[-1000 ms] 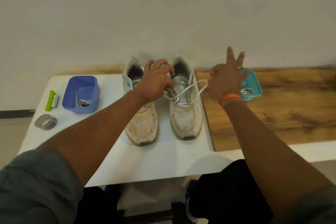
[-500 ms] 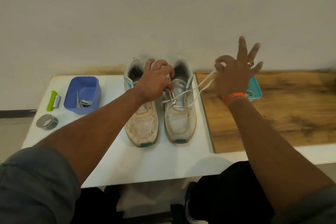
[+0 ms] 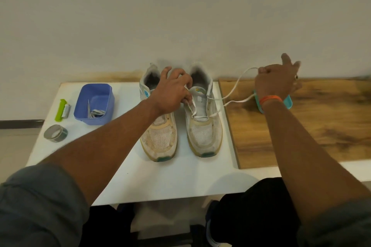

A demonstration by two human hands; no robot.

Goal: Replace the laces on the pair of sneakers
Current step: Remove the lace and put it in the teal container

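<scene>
Head view: pair of sneakers side by side on white table. Left hand curled over tongue of right-side sneaker, gripping it. Right hand out over wooden board, pinching white lace drawn taut from that sneaker's eyelets.
</scene>
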